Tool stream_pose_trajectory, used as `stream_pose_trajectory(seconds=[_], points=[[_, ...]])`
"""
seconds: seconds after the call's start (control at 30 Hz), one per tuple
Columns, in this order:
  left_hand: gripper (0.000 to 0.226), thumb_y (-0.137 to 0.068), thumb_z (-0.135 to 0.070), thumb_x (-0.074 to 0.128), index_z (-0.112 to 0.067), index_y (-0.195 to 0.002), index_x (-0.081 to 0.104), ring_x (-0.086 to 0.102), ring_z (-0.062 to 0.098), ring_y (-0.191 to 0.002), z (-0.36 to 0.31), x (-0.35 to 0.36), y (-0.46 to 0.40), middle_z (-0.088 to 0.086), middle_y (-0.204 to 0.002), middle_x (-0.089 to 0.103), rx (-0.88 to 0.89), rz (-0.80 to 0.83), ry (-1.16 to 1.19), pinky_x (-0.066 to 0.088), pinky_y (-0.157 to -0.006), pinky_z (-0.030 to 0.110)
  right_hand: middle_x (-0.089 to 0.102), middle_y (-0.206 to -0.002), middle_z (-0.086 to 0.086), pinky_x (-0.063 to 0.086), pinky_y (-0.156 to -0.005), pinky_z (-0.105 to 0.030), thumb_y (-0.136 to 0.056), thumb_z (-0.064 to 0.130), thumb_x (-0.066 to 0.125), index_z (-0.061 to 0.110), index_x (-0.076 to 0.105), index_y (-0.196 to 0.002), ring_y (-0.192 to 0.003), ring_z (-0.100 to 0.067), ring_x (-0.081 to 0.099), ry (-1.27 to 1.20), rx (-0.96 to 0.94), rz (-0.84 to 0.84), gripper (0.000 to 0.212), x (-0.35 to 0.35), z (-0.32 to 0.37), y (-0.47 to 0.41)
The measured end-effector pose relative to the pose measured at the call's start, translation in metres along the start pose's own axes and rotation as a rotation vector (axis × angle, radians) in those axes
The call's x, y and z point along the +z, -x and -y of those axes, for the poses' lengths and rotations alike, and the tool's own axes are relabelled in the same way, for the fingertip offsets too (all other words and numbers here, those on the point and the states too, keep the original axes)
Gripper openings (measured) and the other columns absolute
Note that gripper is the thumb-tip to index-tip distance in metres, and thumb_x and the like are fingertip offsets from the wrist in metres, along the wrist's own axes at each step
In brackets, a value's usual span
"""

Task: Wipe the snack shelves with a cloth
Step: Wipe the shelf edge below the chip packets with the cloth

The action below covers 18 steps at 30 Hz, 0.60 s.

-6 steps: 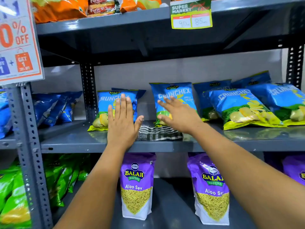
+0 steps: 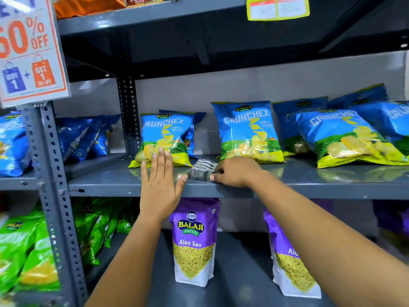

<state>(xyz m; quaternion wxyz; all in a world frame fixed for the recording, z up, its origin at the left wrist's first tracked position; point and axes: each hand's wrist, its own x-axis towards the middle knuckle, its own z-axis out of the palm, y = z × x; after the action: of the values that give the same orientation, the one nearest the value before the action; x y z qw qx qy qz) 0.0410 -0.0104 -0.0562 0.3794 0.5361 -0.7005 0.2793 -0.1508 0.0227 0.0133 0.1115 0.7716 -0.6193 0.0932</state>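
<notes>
A folded grey-and-white striped cloth (image 2: 202, 169) lies on the grey metal middle shelf (image 2: 321, 180), near its front edge. My right hand (image 2: 236, 171) rests on the shelf with its fingers curled over the cloth's right end. My left hand (image 2: 160, 182) is flat and open in front of the shelf edge, fingers up, its thumb almost touching the cloth's left end. Just behind its fingertips stands a blue Crunchex chip bag (image 2: 164, 138). A second Crunchex bag (image 2: 245, 131) stands right behind my right hand.
More blue chip bags (image 2: 345, 138) lean on the shelf to the right. Purple Aloo Sev packs (image 2: 194, 244) stand on the shelf below, green bags (image 2: 26, 251) at lower left. A discount sign (image 2: 28, 52) hangs on the perforated upright (image 2: 49, 165). A price tag (image 2: 277, 7) hangs from the top shelf.
My right hand has dropped from the chip bag onto the cloth and closed on its right end. My left hand has lowered slightly. The view has shifted down and left.
</notes>
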Motion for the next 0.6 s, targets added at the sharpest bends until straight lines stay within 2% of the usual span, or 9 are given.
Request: stream_pose_trajectory(seconds=[0.03,0.1,0.23,0.3,0.37,0.4,0.5,0.6], points=[[0.09,-0.084,-0.065,-0.004,0.0,-0.142,0.022,0.023,0.034,-0.139,0.005,0.004,0.005,0.02,-0.151,0.023,-0.031,0.026,0.028,0.006,-0.112,0.046,0.06,-0.121,-0.017,0.044,-0.085,-0.037,-0.084,0.054,0.045,0.016,0.06,-0.111,-0.11,-0.035,0.053,-0.016,0.011,-0.051,0.049,0.001,0.002,-0.003],[0.101,-0.075,-0.072,-0.013,-0.003,-0.144,0.014,0.011,0.03,-0.143,0.01,0.011,0.012,0.015,-0.155,0.012,-0.096,0.064,0.099,0.005,-0.115,0.046,0.057,-0.121,-0.018,0.043,-0.088,-0.038,-0.081,0.056,0.048,0.015,0.06,-0.11,-0.113,-0.035,0.048,-0.041,0.024,-0.084,0.051,0.001,0.007,-0.01],[0.101,-0.073,-0.073,-0.012,-0.006,-0.145,0.009,0.005,0.026,-0.144,0.009,0.015,0.014,0.013,-0.156,0.008,-0.117,0.027,0.158,0.0,-0.115,0.044,0.042,-0.136,-0.015,0.032,-0.102,-0.045,-0.082,0.06,0.045,0.025,0.048,-0.125,-0.128,-0.033,0.03,-0.067,0.024,-0.121,0.056,0.001,0.008,-0.024],[0.097,-0.076,-0.072,-0.008,-0.006,-0.145,0.01,0.005,0.026,-0.144,0.01,0.016,0.014,0.013,-0.156,0.008,-0.113,0.005,0.168,-0.001,-0.115,0.043,0.028,-0.151,-0.008,0.023,-0.112,-0.045,-0.082,0.063,0.04,0.031,0.032,-0.136,-0.137,-0.03,0.022,-0.119,-0.007,0.0,0.063,0.007,0.009,-0.032],[0.092,-0.08,-0.07,0.003,-0.006,-0.145,0.011,0.006,0.026,-0.144,0.01,0.018,0.015,0.013,-0.156,0.009,-0.111,-0.015,0.175,-0.001,-0.115,0.043,0.017,-0.155,-0.004,0.017,-0.116,-0.039,-0.086,0.061,0.036,0.03,0.021,-0.141,-0.141,-0.026,0.018,-0.166,-0.01,0.148,0.065,0.015,0.009,-0.035],[0.087,-0.082,-0.066,0.01,-0.006,-0.145,0.011,0.006,0.026,-0.144,0.011,0.019,0.015,0.012,-0.156,0.009,-0.112,-0.016,0.181,-0.001,-0.115,0.043,0.016,-0.156,-0.003,0.016,-0.116,-0.037,-0.088,0.058,0.036,0.029,0.02,-0.141,-0.142,-0.023,0.019,-0.217,-0.012,0.183,0.063,0.016,0.009,-0.035],[0.078,-0.085,-0.056,0.02,-0.007,-0.145,0.014,0.007,0.027,-0.144,0.012,0.021,0.016,0.012,-0.156,0.01,-0.116,-0.024,0.208,-0.001,-0.115,0.042,0.023,-0.154,-0.002,0.019,-0.115,-0.035,-0.09,0.049,0.04,0.028,0.029,-0.138,-0.139,-0.021,0.026,-0.356,-0.026,0.143,0.053,0.018,0.009,-0.037],[0.075,-0.089,-0.058,0.017,-0.007,-0.145,0.017,0.012,0.029,-0.142,0.021,0.023,0.034,0.014,-0.155,0.016,-0.072,-0.011,0.193,0.001,-0.113,0.04,0.033,-0.15,-0.008,0.027,-0.11,-0.039,-0.091,0.048,0.04,0.026,0.036,-0.134,-0.134,-0.029,0.034,-0.232,0.024,0.078,0.049,0.018,0.012,-0.028]])
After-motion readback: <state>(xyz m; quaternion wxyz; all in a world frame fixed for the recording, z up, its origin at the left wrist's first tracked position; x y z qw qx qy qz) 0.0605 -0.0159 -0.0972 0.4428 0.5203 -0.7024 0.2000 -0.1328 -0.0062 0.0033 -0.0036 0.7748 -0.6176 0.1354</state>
